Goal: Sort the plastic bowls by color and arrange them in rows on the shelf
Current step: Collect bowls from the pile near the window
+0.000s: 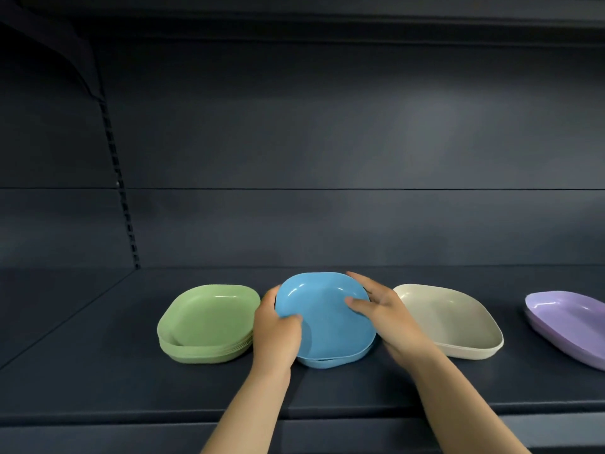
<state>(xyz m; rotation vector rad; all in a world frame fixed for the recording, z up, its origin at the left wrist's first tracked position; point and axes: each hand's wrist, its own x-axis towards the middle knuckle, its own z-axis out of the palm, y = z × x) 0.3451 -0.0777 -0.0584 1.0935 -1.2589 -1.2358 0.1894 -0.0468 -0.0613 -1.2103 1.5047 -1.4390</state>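
Note:
A blue bowl stack [330,319] sits in the middle of the dark shelf [98,381], its top bowl slightly askew on the ones beneath. My left hand [276,326] grips the top blue bowl's left rim, thumb inside the bowl. My right hand [381,306] holds the right rim, thumb inside and fingers along the far edge. A stack of several green bowls [209,322] stands just left of it. A cream bowl stack [455,319] stands to the right, and a purple bowl [569,326] lies at the far right, cut off by the frame.
The shelf's dark back panel [327,158] rises behind the bowls. A slotted upright [121,191] runs down at the left. Another shelf overhangs above. The shelf's front edge [327,411] crosses under my forearms.

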